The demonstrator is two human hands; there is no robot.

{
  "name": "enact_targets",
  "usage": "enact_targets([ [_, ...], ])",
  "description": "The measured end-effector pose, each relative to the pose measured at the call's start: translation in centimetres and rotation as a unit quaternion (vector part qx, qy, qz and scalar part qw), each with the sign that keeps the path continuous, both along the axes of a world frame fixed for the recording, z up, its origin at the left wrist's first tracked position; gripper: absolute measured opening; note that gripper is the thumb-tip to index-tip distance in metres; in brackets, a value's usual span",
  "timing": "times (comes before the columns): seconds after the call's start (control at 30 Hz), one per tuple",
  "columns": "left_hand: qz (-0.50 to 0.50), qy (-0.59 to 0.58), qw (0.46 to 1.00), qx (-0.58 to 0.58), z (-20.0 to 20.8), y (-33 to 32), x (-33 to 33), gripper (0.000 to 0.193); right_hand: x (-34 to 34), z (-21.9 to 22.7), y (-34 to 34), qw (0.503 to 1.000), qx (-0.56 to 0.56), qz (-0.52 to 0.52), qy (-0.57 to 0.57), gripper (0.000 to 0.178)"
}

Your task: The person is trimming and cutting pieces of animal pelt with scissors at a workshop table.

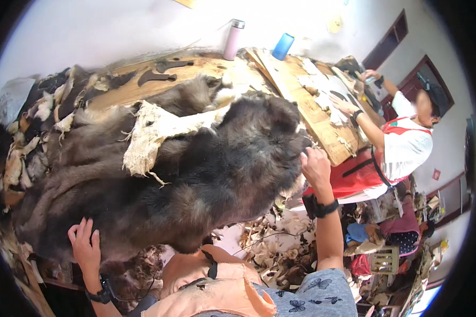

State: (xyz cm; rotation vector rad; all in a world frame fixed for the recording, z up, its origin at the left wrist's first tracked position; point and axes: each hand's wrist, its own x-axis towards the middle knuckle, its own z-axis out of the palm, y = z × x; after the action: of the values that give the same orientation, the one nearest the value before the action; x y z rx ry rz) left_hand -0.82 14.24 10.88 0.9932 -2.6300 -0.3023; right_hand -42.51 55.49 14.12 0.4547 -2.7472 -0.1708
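Dark fur pelt [195, 174] spread across wooden workbench [206, 66]. Left hand [84, 245] flat, fingers loose, pressing near edge. Right hand [316, 166] seemingly pinching far edge, grip partly hidden. Best: keep 2 hands tensioning evenly, smooth outward.

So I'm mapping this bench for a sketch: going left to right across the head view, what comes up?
Pile of scraps → left hand → dark fur pelt → right hand → co-worker in a red apron.
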Motion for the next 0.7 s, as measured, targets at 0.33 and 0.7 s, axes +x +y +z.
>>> enact_targets([
  [0.33, 0.032, 0.026, 0.999, 0.022, 0.5, 0.5, -0.3, 0.031, 7.4, 6.9, -12.0, 0.855, -0.146, 0.377, -0.326, 0.027],
  [0.7, 0.026, 0.047, 0.993, 0.106, 0.2, 0.2, -0.3, 0.033, 0.8, 1.4, -28.3, 0.749, 0.013, 0.587, -0.306, 0.033],
])
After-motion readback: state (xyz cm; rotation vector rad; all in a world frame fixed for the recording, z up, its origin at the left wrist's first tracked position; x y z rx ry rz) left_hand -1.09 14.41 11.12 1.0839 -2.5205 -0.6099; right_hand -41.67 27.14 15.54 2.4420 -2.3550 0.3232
